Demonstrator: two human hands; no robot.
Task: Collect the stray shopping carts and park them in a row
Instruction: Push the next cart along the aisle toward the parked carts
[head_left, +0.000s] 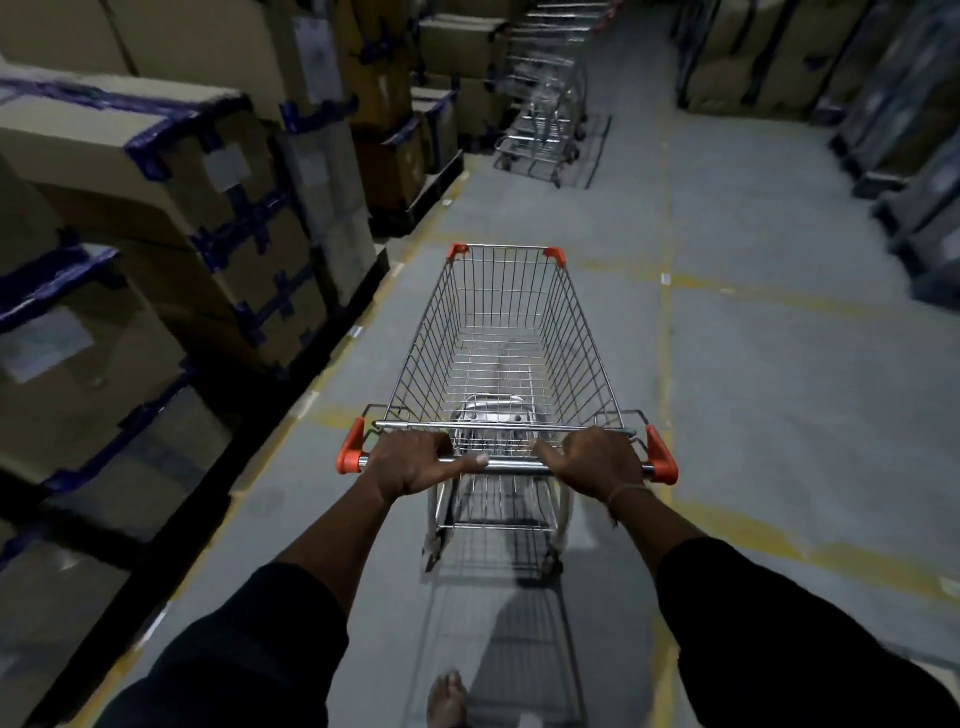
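Note:
An empty wire shopping cart (501, 332) with orange corner caps stands in front of me on the grey aisle floor. My left hand (415, 462) is wrapped around the left part of its handle bar (511, 466). My right hand (597, 460) holds the right part of the same bar. Farther up the aisle, a row of nested shopping carts (545, 98) stands by the left-hand stacks, blurred.
Stacked cardboard boxes (171, 208) with blue tape line the left side on dark pallets. More stacked goods (779, 57) and wrapped pallets (914, 156) run along the right. Faded yellow floor lines (665, 291) cross the concrete. A bare foot (447, 701) shows at the bottom.

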